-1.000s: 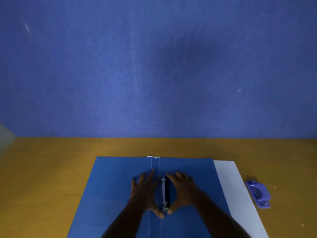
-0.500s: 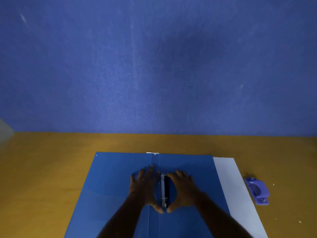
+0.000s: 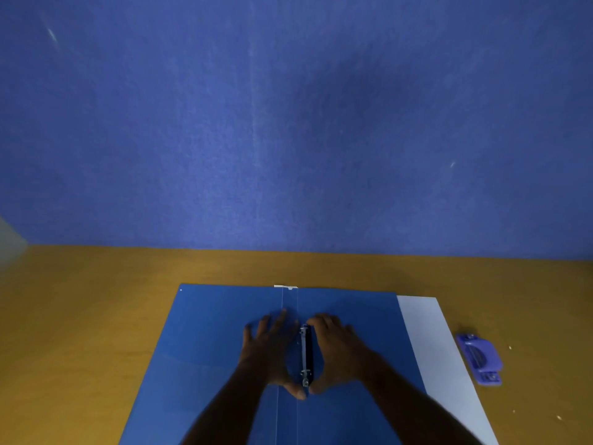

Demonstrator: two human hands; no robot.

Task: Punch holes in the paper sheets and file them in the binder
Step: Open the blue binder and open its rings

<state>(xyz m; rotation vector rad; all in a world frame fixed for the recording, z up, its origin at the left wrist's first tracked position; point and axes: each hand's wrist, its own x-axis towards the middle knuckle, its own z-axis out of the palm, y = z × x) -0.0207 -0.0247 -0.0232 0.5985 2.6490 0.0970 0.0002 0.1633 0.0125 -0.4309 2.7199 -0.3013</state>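
A blue binder (image 3: 208,348) lies open and flat on the wooden desk. Its metal ring mechanism (image 3: 306,356) runs along the spine in the middle. My left hand (image 3: 269,351) rests flat on the left cover beside the mechanism, fingers spread. My right hand (image 3: 337,351) sits on the right side, fingers curled towards the upper ring. Both thumbs meet at the mechanism's near end. White paper sheets (image 3: 433,342) lie under the binder's right edge. A purple hole punch (image 3: 479,359) sits to the right of the paper.
The wooden desk (image 3: 96,316) stretches left and right of the binder. A blue partition wall (image 3: 288,123) rises behind the desk. Small paper bits (image 3: 510,347) lie near the punch. A pale object (image 3: 9,242) shows at the left edge.
The hands stay at the ring mechanism; my right fingers have curled closer to the upper ring. The view has shifted slightly.
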